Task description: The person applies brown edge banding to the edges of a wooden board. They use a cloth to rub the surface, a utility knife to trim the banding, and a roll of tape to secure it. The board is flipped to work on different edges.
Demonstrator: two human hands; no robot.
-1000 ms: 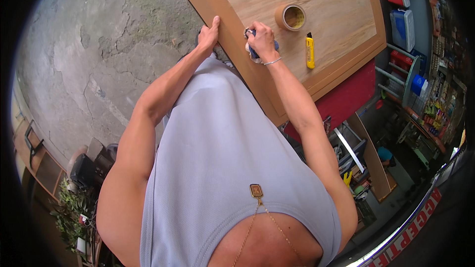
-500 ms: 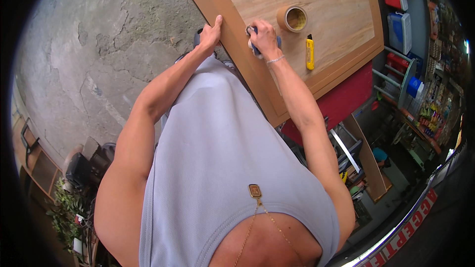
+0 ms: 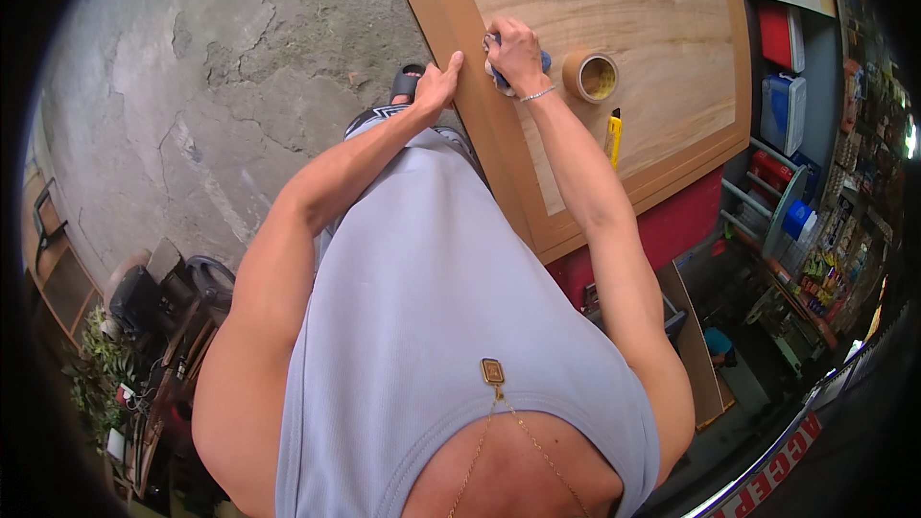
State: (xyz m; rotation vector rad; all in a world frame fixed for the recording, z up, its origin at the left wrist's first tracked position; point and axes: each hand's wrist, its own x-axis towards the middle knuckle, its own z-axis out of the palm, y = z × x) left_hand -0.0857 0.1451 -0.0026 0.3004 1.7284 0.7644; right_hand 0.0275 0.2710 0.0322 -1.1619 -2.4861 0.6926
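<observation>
A wooden panel (image 3: pixel 652 48) with a brown frame border and a paler grained centre lies in front of me. My left hand (image 3: pixel 438 86) is closed on its left edge, thumb on top; its other fingers are mostly hidden. On the left part of the frame, my right hand (image 3: pixel 515 53) presses a bunched blue and whitish cloth (image 3: pixel 498 78), largely covered by the fingers. Just right of that hand, a roll of brown tape (image 3: pixel 576 75) rests on the panel. Nearer to me, a yellow utility knife (image 3: pixel 614 142) lies partly behind my right forearm.
Under the panel's near right side shows a red surface (image 3: pixel 676 221). Shelves on the right hold a blue and white case (image 3: pixel 784 110) and a red one (image 3: pixel 779 36). Cracked concrete floor (image 3: pixel 240 67) spreads to the left. Plants (image 3: pixel 101 364) and dark clutter stand at lower left.
My right hand has slid the cloth farther away along the frame, past the tape roll. The whole view has shifted, so the panel appears lower and more to the right. My left hand stays at the edge.
</observation>
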